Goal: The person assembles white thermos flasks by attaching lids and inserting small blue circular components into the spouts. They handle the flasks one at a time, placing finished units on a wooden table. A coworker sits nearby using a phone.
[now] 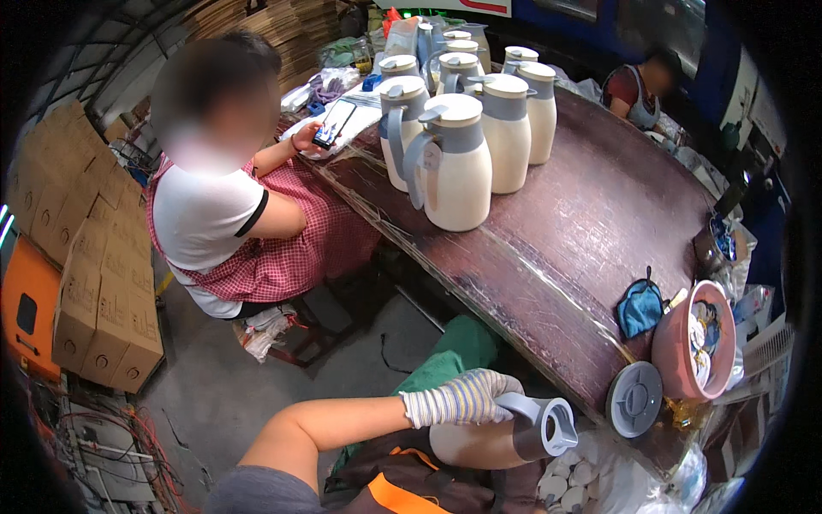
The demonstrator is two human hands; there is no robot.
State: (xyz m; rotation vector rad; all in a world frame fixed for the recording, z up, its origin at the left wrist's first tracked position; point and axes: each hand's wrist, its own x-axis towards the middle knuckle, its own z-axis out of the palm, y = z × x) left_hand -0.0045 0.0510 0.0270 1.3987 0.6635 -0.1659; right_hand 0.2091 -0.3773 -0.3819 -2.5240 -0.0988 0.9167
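Note:
My left hand (462, 398), in a striped knitted glove, is closed round the grey handle of a cream thermos jug (469, 441). Tilted over my lap, the jug points its grey neck and spout to the right, and its mouth shows no lid. My right hand does not show. On the table, just beyond the jug, lies a round grey plastic disc (634, 399). A pink tub (664, 353) holding small white and dark parts stands past it. Below the jug, a clear bag (612, 480) contains several white round pieces.
Several lidded cream jugs (458, 188) stand on the dark table (591, 231). A blue cloth pouch (640, 308) lies near the tub. At the left, a seated person (214, 214) holds a phone (336, 124); another person (634, 90) sits across. Stacked cartons (111, 317) line the left side.

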